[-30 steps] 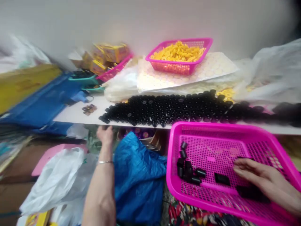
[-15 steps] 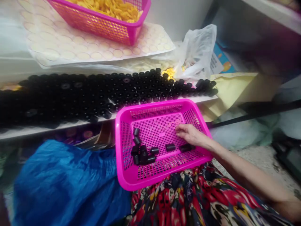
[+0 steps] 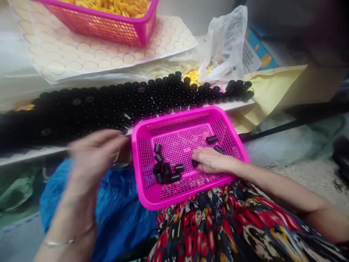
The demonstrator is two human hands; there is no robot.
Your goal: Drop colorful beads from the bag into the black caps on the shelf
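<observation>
Black, short, plastic-looking cylinders [image 3: 179, 167] loose inside a bright-pink plastic mesh basket [image 3: 144, 194]; probably light, stiff, prone to rolling, best pinched around the sides. Right hand [image 3: 208, 159] curled over one, pinch unclear; left hand [image 3: 88, 156] blurred, grip impossible to tell.

Hot-pink basket [image 3: 174, 145], black cylinders [image 3: 166, 176], multicoloured print cloth [image 3: 201, 225], blue sheeting [image 3: 120, 211], yellow pieces [image 3: 114, 6], blurred, perhaps greenish plastic [image 3: 17, 194]

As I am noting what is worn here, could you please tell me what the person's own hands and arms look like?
Both the left hand and the right hand are ungloved, and the visible forearms have no sleeves over them. A thin, silvery bangle circles the left one; none shows on the right. The left hand is too blurred to show rings.
</observation>
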